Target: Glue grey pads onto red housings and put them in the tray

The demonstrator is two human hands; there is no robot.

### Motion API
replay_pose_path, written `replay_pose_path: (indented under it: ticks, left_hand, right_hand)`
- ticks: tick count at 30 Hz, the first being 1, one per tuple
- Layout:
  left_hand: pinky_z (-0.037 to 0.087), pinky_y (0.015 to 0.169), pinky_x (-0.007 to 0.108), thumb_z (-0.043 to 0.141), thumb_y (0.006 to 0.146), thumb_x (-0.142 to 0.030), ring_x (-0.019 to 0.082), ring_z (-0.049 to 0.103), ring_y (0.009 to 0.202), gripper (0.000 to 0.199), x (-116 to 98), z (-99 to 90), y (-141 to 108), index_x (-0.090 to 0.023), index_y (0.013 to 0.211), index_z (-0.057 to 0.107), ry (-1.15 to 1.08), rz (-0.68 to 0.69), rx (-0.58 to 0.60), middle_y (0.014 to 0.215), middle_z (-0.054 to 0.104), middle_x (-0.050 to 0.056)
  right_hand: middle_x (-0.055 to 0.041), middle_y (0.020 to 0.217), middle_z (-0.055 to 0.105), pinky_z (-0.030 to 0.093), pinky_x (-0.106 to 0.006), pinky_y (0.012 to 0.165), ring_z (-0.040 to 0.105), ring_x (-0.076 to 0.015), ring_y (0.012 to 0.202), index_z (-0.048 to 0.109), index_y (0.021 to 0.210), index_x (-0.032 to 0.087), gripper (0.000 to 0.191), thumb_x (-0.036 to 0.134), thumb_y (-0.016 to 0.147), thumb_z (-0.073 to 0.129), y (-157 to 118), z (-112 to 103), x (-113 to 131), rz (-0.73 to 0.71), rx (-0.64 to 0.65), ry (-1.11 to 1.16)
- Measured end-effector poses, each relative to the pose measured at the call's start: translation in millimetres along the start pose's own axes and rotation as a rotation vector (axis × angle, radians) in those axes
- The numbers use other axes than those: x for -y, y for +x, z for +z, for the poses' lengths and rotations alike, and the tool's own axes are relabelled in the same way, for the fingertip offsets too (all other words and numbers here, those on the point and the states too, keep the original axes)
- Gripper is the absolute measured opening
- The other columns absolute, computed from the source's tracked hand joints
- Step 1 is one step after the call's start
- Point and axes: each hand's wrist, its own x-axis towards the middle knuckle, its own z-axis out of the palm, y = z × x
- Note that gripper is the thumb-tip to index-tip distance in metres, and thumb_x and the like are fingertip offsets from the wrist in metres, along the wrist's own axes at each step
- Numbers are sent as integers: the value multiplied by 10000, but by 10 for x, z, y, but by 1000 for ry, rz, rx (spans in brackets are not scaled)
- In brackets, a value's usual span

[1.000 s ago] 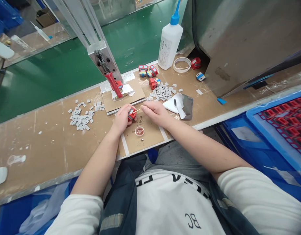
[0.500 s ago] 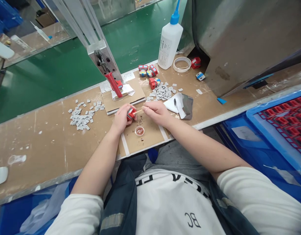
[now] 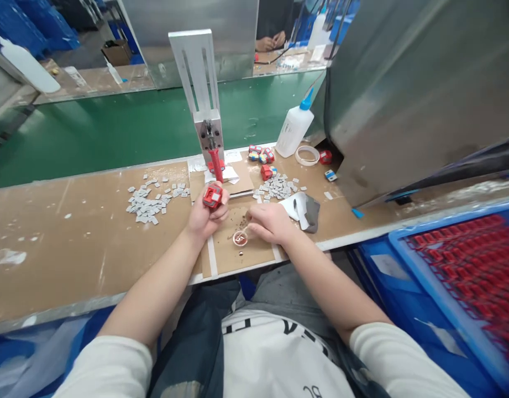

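In my left hand [image 3: 206, 214] is a small red and grey toy car body [image 3: 213, 195], its open hollow side turned up. My right hand [image 3: 267, 222] pinches a thin wooden stick, mostly hidden by my fingers, whose tip reaches toward a small clear cup [image 3: 240, 238] of reddish-brown liquid. Whether the tip touches the liquid I cannot tell. Dark drips spot the cardboard around the cup. Behind my left hand stands a toggle clamp with a red handle [image 3: 215, 164] on a metal upright; a red piece sits under it.
Small grey plates lie in a left pile [image 3: 147, 207] and a right pile [image 3: 278, 188]. Behind are red toy cars [image 3: 268, 173], a white bottle [image 3: 294, 130] and a tape roll [image 3: 307, 155]. A grey cloth [image 3: 312, 213] lies right. A blue crate [image 3: 407, 243] holds red parts. Another person's hands [image 3: 271, 43] show far back.
My right hand has drawn the stick away from the toy car body and down to the cup. My left hand has turned the body hollow side up. The view has tilted up.
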Motion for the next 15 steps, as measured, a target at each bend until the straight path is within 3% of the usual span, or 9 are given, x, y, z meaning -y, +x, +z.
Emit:
replay_pose_path:
  ticks: [4, 6, 10, 15]
  left_hand:
    - [245, 388, 173, 521, 1089, -501, 31, 265, 366, 320, -14, 19, -34, -213, 964, 579, -79, 89, 13, 728, 572, -49]
    - [246, 392, 174, 554, 1072, -525, 33, 281, 379, 331, 3, 19, -23, -212, 968, 584, -71, 125, 38, 740, 580, -43]
    - [241, 407, 173, 671, 995, -578, 35, 298, 408, 369, 61, 16, 15, -219, 981, 587, -20, 192, 89, 780, 604, -33]
    - [214, 421, 180, 750, 899, -670, 37, 297, 443, 485, 99, -19, 24, -228, 1015, 586, 63, 283, 129, 840, 628, -16]
  right_hand:
    - [-64, 895, 735, 469, -311, 771, 659, -200, 819, 718, 970, 211, 436, 514, 1090, 429, -57, -282, -254, 390, -388, -15]
    - [-63, 893, 719, 479, -323, 766, 637, -202, 798, 737, 965, 209, 384, 506, 1056, 510, -23, -448, -473, 496, -464, -73]
    - [-64, 920, 687, 475, -339, 751, 593, -184, 743, 771, 952, 197, 303, 460, 979, 621, 153, -666, -849, 469, -306, -128]
    - [-58, 886, 681, 470, -339, 755, 590, -181, 740, 768, 972, 187, 307, 457, 977, 622, 270, -641, -876, 433, -203, -137]
